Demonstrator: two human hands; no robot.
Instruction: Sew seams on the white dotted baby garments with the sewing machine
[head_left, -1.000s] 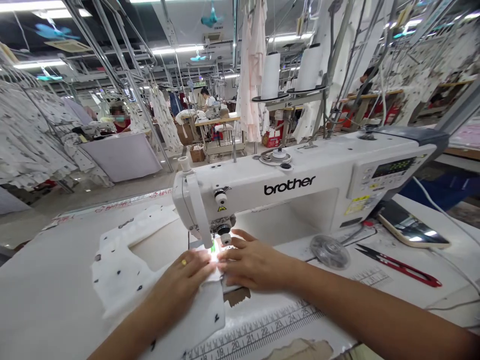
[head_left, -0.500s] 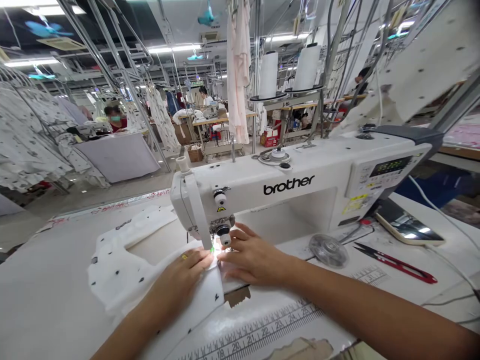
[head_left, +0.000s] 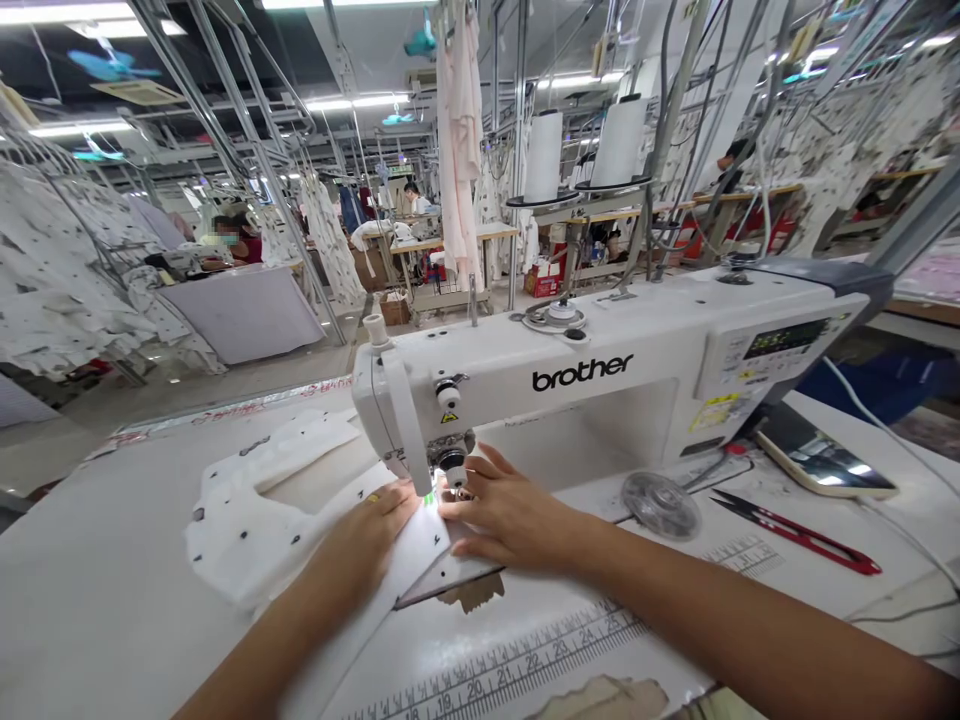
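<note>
- White work table [head_left: 97, 590] fills the foreground, with a printed ruler [head_left: 525, 655] along its near edge.
- Left hand [head_left: 367, 535] lies flat on white dotted fabric [head_left: 247, 530], fingers stretched out, gripping nothing.
- Right hand [head_left: 510, 515] presses the same fabric just beside it, fingers flat.
- Fabric's edge sits under the needle of a white sewing machine [head_left: 600, 370].
- Red scissors [head_left: 795, 530] and a phone [head_left: 821, 460] lie to the right.
- Beyond stand 2 thread cones [head_left: 544, 155] and hanging garments [head_left: 457, 140].
</note>
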